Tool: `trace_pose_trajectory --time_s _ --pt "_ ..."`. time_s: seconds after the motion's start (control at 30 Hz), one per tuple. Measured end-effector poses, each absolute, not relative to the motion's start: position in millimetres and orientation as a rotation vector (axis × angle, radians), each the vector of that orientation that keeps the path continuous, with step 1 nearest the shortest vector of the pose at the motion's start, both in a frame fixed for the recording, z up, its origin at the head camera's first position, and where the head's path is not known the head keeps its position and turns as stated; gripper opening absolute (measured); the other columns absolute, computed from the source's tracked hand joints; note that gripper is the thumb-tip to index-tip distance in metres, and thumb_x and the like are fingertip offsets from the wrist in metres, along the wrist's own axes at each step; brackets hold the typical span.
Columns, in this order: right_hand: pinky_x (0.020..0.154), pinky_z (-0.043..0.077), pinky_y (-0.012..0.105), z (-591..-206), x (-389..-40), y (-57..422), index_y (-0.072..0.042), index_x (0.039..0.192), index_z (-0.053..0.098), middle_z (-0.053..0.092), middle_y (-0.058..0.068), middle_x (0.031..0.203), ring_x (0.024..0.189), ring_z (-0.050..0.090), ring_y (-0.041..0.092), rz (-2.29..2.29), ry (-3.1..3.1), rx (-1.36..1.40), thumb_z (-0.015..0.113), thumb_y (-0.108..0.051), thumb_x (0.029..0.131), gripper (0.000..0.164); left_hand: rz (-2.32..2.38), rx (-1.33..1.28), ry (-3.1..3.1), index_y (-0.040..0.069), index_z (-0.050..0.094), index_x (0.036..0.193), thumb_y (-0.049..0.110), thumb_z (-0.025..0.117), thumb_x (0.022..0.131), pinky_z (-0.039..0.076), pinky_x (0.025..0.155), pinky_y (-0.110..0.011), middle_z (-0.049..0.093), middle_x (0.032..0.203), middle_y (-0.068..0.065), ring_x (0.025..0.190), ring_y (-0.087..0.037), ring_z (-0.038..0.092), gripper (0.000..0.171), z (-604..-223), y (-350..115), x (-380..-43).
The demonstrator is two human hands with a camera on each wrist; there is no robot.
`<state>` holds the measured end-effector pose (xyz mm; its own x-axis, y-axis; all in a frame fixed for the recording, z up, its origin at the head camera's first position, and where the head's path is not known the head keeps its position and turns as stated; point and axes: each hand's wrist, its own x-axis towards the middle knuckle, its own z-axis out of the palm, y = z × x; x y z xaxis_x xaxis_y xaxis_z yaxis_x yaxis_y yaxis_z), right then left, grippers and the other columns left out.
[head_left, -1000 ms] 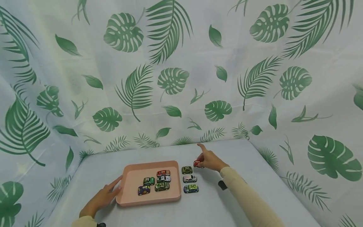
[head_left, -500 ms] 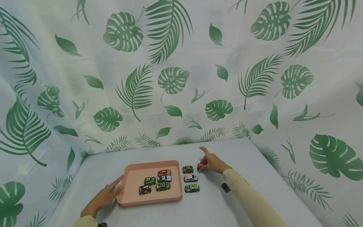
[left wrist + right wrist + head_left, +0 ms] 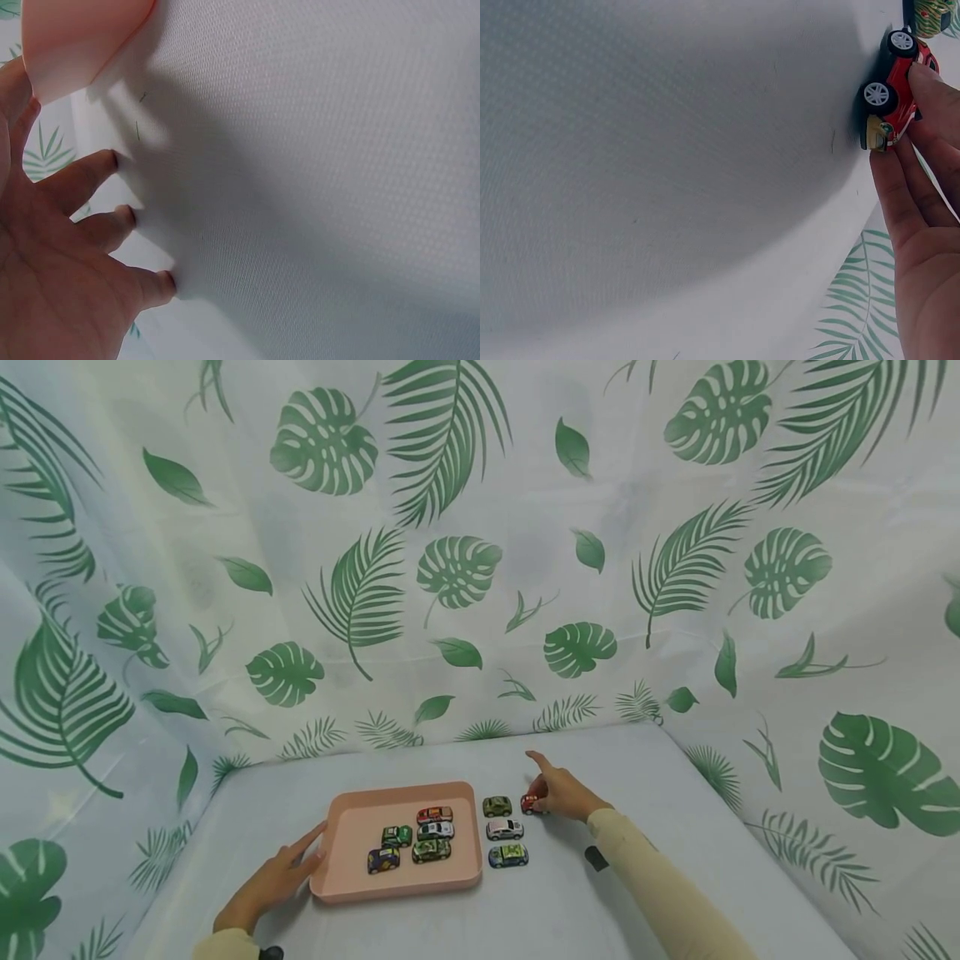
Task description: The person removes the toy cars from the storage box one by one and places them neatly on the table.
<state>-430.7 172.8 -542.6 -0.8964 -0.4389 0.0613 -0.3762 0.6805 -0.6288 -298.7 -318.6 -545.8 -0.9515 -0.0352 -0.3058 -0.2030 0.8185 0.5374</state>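
Observation:
My right hand (image 3: 567, 794) holds a small red toy car (image 3: 901, 94) on the table, to the right of a green camouflage toy car (image 3: 497, 807). In the right wrist view its thumb lies on the car's side and other fingers touch one end. Nearer to me are a white-and-pink toy car (image 3: 505, 830) and a yellow-green and blue one (image 3: 508, 856). At the left side of a pink tray (image 3: 352, 891), my left hand (image 3: 272, 885) touches the rim. The left wrist view has several of its fingers spread, with fingertips on the table.
Inside the tray sit a red toy car (image 3: 435, 815), a white one (image 3: 436, 832), a green one (image 3: 397, 837), a camouflage one (image 3: 431, 851) and a dark blue one (image 3: 383, 861). A leaf-patterned curtain (image 3: 480, 710) stands behind the white table (image 3: 420, 931).
Over the last second my right hand has shifted the red toy car slightly right and nearer to me, then barely moved. My left hand stays at the tray.

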Motion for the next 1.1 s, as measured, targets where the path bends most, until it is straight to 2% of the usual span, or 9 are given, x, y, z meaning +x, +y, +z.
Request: trace_pose_trajectory --time_s 0.2,0.47,0.57,0.63,0.7,0.77,0.83,0.93,1.1 --pt "0.092 0.051 0.045 -543 -431 172 -0.014 0.154 0.02 0.069 -0.005 0.093 0.088 0.063 0.009 -0.994 2.789 -0.67 0.08 0.001 0.078 0.098 0.859 -0.178 2.725 0.022 0.029 0.155 0.059 0.04 0.099 0.018 0.101 -0.079 0.03 0.152 -0.029 0.136 -0.062 0.011 0.068 -544 -318 -298" --pt "0.09 0.052 0.043 -542 -429 172 -0.014 0.153 0.023 0.069 -0.005 0.092 0.086 0.062 0.008 -1.011 2.785 -0.672 0.078 0.003 0.079 0.095 0.864 -0.157 2.741 0.022 0.028 0.155 0.057 0.041 0.099 0.019 0.1 -0.079 0.03 0.152 -0.028 0.136 -0.063 0.013 0.067 -546 -319 -296" --pt "0.09 0.052 0.045 -543 -428 173 -0.013 0.153 0.023 0.07 -0.001 0.096 0.09 0.064 0.013 -1.037 2.778 -0.673 0.078 0.002 0.079 0.093 0.865 -0.163 2.742 0.023 0.028 0.155 0.057 0.041 0.1 0.017 0.101 -0.079 0.03 0.152 -0.028 0.136 -0.062 0.012 0.066 -546 -319 -296" --pt "0.094 0.05 0.049 -544 -429 174 -0.013 0.153 0.023 0.069 0.004 0.108 0.101 0.065 0.021 -1.064 2.782 -0.665 0.08 -0.003 0.079 0.094 0.867 -0.166 2.742 0.023 0.029 0.155 0.057 0.041 0.1 0.017 0.101 -0.079 0.03 0.153 -0.027 0.136 -0.062 0.011 0.066 -546 -319 -296" --pt "0.102 0.043 0.055 -545 -430 174 -0.015 0.155 0.021 0.061 0.013 0.129 0.12 0.057 0.031 -1.104 2.794 -0.654 0.082 -0.011 0.079 0.098 0.863 -0.161 2.744 0.022 0.029 0.155 0.058 0.041 0.099 0.017 0.101 -0.079 0.03 0.152 -0.027 0.136 -0.062 0.011 0.067 -545 -318 -297" --pt "0.108 0.032 0.063 -546 -431 174 -0.018 0.156 0.017 0.043 0.019 0.149 0.137 0.041 0.038 -1.09 2.851 -0.626 0.083 -0.026 0.08 0.102 0.866 -0.167 2.74 0.022 0.029 0.155 0.058 0.041 0.099 0.017 0.101 -0.079 0.03 0.153 -0.027 0.136 -0.062 0.011 0.067 -545 -317 -297" --pt "0.11 0.022 0.069 -545 -433 172 -0.02 0.157 0.013 0.022 0.02 0.159 0.145 0.024 0.041 -1.032 2.93 -0.595 0.081 -0.045 0.078 0.107 0.867 -0.176 2.735 0.023 0.029 0.155 0.058 0.041 0.099 0.016 0.101 -0.079 0.03 0.153 -0.027 0.136 -0.062 0.011 0.067 -545 -317 -297" --pt "0.108 0.011 0.075 -541 -432 168 -0.022 0.158 0.009 0.006 0.02 0.162 0.149 0.01 0.04 -0.931 3.013 -0.538 0.076 -0.06 0.075 0.113 0.873 -0.193 2.728 0.023 0.029 0.154 0.058 0.042 0.099 0.015 0.101 -0.079 0.029 0.153 -0.027 0.136 -0.061 0.009 0.067 -545 -318 -297" --pt "0.108 0.004 0.076 -533 -428 159 -0.02 0.158 0.007 0.003 0.021 0.162 0.149 0.005 0.04 -0.944 3.027 -0.531 0.077 -0.055 0.077 0.113 0.863 -0.189 2.728 0.023 0.029 0.154 0.06 0.041 0.098 0.016 0.101 -0.079 0.029 0.153 -0.027 0.136 -0.062 0.009 0.068 -544 -318 -297"
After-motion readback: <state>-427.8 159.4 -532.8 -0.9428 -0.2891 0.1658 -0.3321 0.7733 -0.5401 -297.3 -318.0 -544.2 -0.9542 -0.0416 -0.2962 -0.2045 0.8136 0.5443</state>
